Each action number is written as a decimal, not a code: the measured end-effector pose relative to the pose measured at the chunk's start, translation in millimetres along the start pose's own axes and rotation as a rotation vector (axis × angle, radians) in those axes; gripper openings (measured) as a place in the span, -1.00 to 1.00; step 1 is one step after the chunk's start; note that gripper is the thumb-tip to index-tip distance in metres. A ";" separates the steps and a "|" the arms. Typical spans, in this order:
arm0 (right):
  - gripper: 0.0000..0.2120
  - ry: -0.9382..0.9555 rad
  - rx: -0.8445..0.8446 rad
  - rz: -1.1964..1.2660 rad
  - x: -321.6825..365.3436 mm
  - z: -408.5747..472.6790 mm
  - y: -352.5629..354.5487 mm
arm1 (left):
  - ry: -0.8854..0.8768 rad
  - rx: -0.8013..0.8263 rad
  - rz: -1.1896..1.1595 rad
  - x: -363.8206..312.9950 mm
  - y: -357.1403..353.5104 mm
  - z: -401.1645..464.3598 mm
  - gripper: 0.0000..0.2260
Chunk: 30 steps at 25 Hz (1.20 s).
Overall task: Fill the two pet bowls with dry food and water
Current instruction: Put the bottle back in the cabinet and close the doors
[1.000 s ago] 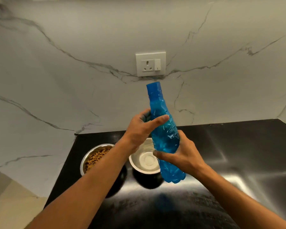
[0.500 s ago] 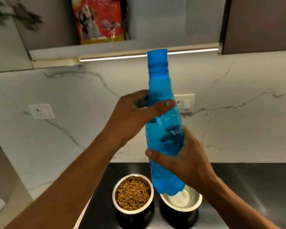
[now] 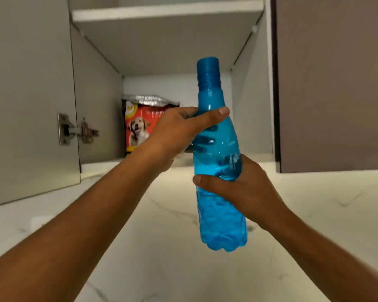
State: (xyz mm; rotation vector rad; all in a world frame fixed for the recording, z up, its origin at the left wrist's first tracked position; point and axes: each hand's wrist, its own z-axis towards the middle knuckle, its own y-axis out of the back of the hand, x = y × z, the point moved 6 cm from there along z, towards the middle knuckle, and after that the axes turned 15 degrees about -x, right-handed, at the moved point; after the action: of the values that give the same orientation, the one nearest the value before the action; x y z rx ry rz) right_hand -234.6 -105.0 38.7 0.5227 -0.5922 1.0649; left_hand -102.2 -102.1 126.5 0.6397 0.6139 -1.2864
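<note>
A translucent blue plastic bottle (image 3: 218,153) with a blue cap stands upright in the air in front of an open wall cupboard. My left hand (image 3: 179,131) wraps its upper body just below the neck. My right hand (image 3: 242,186) grips its middle from the right. A red bag of puppy food (image 3: 138,125) with a dog's picture stands on the cupboard's lower shelf, behind my left hand. The two pet bowls are out of view below.
The cupboard door (image 3: 31,101) hangs open at the left with its hinge showing. A closed brown cupboard front (image 3: 334,83) is at the right. A second shelf (image 3: 166,12) sits higher up. White marble wall (image 3: 183,247) fills the lower view.
The view has swung upward from the counter and bowls to the open cupboard. Both hands have raised the bottle, keeping the same grip.
</note>
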 end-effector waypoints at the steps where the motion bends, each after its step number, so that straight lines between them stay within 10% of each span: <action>1: -0.36 0.009 0.000 -0.005 8.5 13.6 0.9 | -0.011 -0.008 -0.001 -8.6 -0.2 11.4 -0.66; 15: -0.51 0.006 -0.056 0.079 67.8 151.0 13.8 | -0.175 -0.128 -0.053 -86.4 -21.6 133.8 -0.62; 30: -0.36 -0.174 -0.103 -0.087 -22.5 205.2 -9.4 | -0.040 -0.100 0.008 -6.0 -70.1 189.3 -0.51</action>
State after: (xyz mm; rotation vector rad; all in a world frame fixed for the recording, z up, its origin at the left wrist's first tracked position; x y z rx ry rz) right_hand -273.9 -257.4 172.5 0.5493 -0.7670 0.9071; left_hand -161.0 -247.7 253.5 0.5324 0.6378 -1.2502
